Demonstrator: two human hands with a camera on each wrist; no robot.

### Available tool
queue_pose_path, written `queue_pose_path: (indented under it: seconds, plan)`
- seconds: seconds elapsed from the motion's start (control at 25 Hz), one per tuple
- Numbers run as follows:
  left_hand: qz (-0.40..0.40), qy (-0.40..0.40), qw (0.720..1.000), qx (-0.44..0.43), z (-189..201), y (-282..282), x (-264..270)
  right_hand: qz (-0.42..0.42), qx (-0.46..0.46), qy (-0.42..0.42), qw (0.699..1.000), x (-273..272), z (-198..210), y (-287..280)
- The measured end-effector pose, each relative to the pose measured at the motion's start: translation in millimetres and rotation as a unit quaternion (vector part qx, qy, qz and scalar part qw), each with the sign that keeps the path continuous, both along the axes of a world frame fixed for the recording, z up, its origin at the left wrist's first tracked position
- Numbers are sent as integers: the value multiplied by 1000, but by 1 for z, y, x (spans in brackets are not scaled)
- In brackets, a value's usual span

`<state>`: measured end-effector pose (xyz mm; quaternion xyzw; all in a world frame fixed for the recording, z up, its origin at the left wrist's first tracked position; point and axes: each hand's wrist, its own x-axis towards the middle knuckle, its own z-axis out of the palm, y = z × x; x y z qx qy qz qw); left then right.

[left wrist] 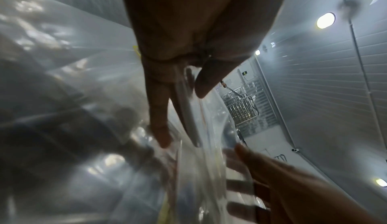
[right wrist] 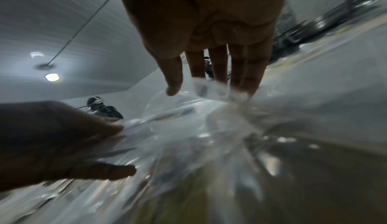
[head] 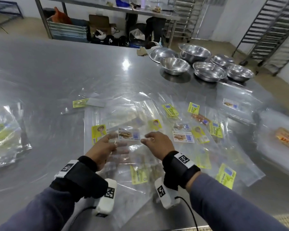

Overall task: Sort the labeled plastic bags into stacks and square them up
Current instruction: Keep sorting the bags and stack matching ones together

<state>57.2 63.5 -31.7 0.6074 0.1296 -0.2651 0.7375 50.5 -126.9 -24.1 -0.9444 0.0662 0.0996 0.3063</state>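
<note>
I hold a clear plastic bag with a white label (head: pixel 128 135), showing a brown food picture and a blue barcode, just above a loose heap of labelled bags (head: pixel 170 124) on the steel table (head: pixel 57 72). My left hand (head: pixel 114 142) pinches its left edge, thumb on top, fingers showing through the plastic underneath. My right hand (head: pixel 147 140) pinches its right edge. In the left wrist view the plastic bag (left wrist: pixel 201 169) runs between the thumb and fingers of my left hand (left wrist: pixel 182 116). In the blurred right wrist view my right hand (right wrist: pixel 209 91) has its thumb and fingers at the bag's rim (right wrist: pixel 188 128).
Several steel bowls (head: pixel 208 71) stand at the back right. A pile of green-labelled bags (head: pixel 5 135) lies at the far left, a white-labelled pile (head: pixel 232 105) at the right, and an orange-labelled pile (head: pixel 285 139) at the far right. The table's near edge runs bottom right.
</note>
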Motion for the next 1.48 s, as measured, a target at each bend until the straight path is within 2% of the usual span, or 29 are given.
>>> queue_pose_path:
  seconds: [0.04,0.16,0.2,0.24,0.32,0.4,0.52,0.6,0.68,0.8,0.88,0.96,1.12,1.24,1.4,1.48]
  plan:
    - [6,3,1000,-7,0,-1,-2,23,18,10,1000,1,1,13]
    - [17,5,999,-29,-3,0,-6,42,178,39,982,4,5,28]
    - [15,0,1000,-24,-4,2,-8,44,191,30,980,3,8,24]
    - [14,-4,1000,-17,-8,6,-7,49,164,21,985,3,9,16]
    - [11,-6,1000,-11,-12,12,-7,72,42,22,996,1,8,-5]
    - [5,-14,1000,-11,-14,15,-8,118,-48,52,991,-2,5,-16]
    - [1,-24,1000,-8,-14,11,-10,174,-58,73,980,-3,-2,-2]
    - [4,-40,999,4,-13,6,-8,150,-5,59,987,-1,-1,3]
    - [1,-59,998,33,-13,3,-1,73,7,29,997,4,1,-11]
    - [-7,-66,996,56,-16,1,7,-50,-101,19,993,9,-15,-58]
    - [-8,-54,996,68,-20,0,9,-41,-184,82,979,10,-29,-83]
    - [-12,-53,995,80,-22,0,8,-20,-204,117,972,13,-39,-93]
    - [-29,-55,994,84,-19,6,10,-59,-158,35,985,18,-39,-94]
    - [-40,-56,994,80,-16,6,8,-87,-48,5,995,17,-24,-67]
    - [-19,-33,999,20,-3,-9,3,2,-13,16,1000,11,-9,1]
    - [-19,-19,1000,6,-5,-13,6,59,40,30,997,6,-9,19]
